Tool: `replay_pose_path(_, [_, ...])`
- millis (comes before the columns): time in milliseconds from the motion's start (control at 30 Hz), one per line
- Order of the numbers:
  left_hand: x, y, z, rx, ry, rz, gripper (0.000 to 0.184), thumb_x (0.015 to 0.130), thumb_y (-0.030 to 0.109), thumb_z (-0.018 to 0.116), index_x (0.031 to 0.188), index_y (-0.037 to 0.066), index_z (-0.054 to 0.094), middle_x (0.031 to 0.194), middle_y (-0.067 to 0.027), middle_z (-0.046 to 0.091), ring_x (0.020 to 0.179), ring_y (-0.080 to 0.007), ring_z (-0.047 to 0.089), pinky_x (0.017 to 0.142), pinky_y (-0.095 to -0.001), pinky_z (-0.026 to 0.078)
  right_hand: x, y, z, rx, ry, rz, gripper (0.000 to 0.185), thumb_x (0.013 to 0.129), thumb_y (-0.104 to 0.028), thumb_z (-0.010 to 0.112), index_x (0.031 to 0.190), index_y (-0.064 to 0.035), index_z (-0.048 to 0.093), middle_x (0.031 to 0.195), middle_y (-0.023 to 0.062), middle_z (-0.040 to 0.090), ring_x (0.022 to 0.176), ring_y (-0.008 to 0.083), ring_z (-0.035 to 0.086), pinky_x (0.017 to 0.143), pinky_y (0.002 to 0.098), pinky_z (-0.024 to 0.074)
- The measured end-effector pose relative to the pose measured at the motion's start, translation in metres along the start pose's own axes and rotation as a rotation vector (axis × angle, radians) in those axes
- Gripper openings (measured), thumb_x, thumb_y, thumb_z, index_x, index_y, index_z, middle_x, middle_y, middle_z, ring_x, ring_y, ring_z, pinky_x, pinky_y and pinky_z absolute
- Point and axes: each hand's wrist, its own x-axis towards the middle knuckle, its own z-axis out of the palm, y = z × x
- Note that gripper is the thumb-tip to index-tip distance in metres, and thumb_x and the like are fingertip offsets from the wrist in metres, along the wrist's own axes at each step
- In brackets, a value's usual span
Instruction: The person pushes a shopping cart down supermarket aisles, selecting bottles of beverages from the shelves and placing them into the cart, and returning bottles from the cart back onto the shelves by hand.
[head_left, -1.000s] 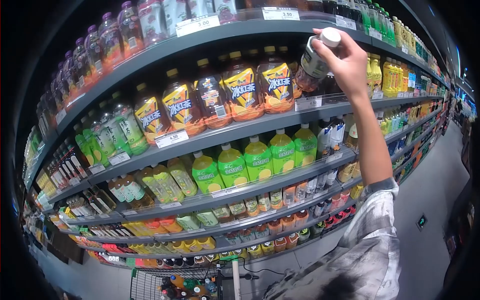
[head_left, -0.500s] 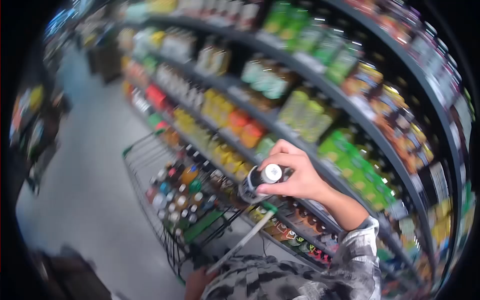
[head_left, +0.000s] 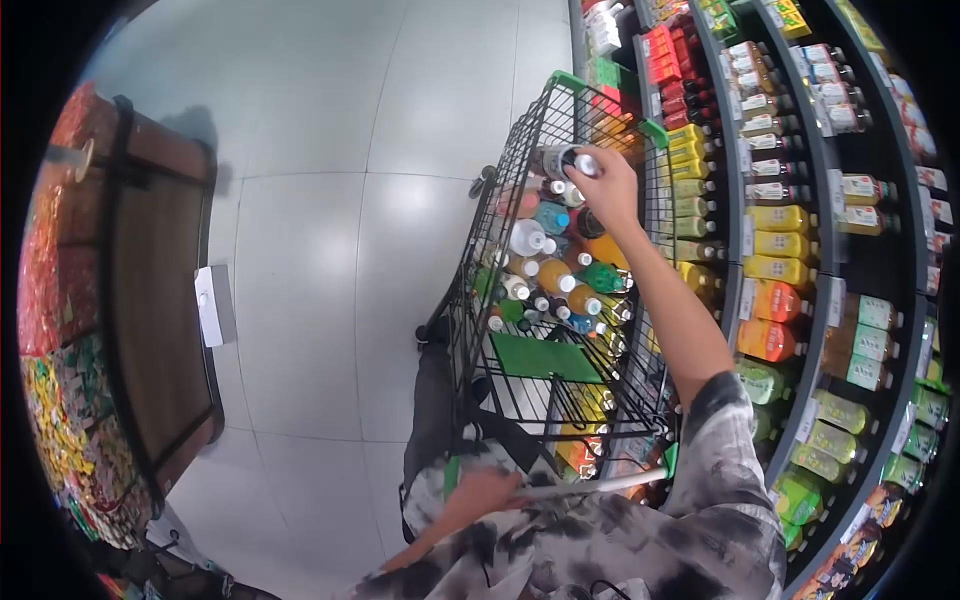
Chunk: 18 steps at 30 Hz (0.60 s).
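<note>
My right hand (head_left: 608,190) is closed round a bottle (head_left: 553,160) with a white cap and a dark and pale label. It holds the bottle over the far end of the wire shopping cart (head_left: 508,150), just above the bottles there. Several bottles with white, green, blue and orange parts stand in the cart, among them a green-capped bottle (head_left: 603,277) and a large clear one (head_left: 527,238). At the near end, my left hand (head_left: 485,495), a little blurred, is wrapped round the left part of the cart handle (head_left: 590,487).
Shelves of drink bottles (head_left: 780,245) run along the right, close beside the cart. To the left stands a display stand (head_left: 155,300) heaped with small wrapped packets (head_left: 75,420). Tiled floor (head_left: 300,280) lies between the stand and the cart.
My right hand has carried the bottle from in front of the shelves to over the far end of the cart. The view has turned down towards the cart. My left hand stays at the handle.
</note>
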Motion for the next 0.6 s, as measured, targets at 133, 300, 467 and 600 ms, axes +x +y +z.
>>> replay_pose_path(133, [-0.003, 0.005, -0.001, -0.045, -0.011, -0.022, 0.034, 0.083, 0.044, 0.064, 0.089, 0.011, 0.060, 0.068, -0.0146, 0.062, 0.069, -0.0332, 0.064, 0.061, -0.0459, 0.052, 0.024, 0.055, 0.083, -0.033, 0.105, 0.063, 0.031, 0.073, -0.024, 0.077, 0.098, -0.0060, 0.069, 0.094, 0.0136, 0.066, 0.084, 0.0312, 0.065, 0.077, 0.0375, 0.0503])
replay_pose_path(300, [-0.002, 0.008, -0.007, -0.139, -0.009, -0.034, 0.029, 0.085, 0.035, 0.062, 0.097, 0.009, 0.062, 0.070, -0.0097, 0.063, 0.072, -0.0294, 0.064, 0.055, -0.0423, 0.052, 0.031, 0.088, 0.135, 0.024, -0.038, 0.377, 0.038, 0.078, -0.032, 0.073, 0.101, -0.0025, 0.064, 0.095, 0.0209, 0.067, 0.091, 0.0365, 0.065, 0.081, 0.0430, 0.0500])
replay_pose_path(467, [0.003, 0.005, -0.002, -0.209, 0.030, -0.037, 0.026, 0.084, 0.032, 0.064, 0.099, 0.010, 0.061, 0.079, -0.0082, 0.065, 0.071, -0.0296, 0.064, 0.058, -0.0396, 0.052, 0.033, 0.105, 0.166, -0.156, -0.271, 0.254, 0.037, 0.082, -0.031, 0.067, 0.103, -0.0032, 0.058, 0.093, 0.0215, 0.066, 0.091, 0.0395, 0.064, 0.081, 0.0467, 0.0491])
replay_pose_path(600, [0.003, 0.003, 0.005, -0.285, 0.076, -0.074, 0.022, 0.082, 0.027, 0.070, 0.096, 0.013, 0.061, 0.079, -0.0070, 0.063, 0.072, -0.0284, 0.063, 0.060, -0.0422, 0.051, 0.028, 0.122, 0.187, -0.228, -0.381, 0.188, 0.031, 0.084, -0.030, 0.066, 0.104, -0.0069, 0.058, 0.097, 0.0173, 0.065, 0.093, 0.0365, 0.063, 0.080, 0.0464, 0.0503])
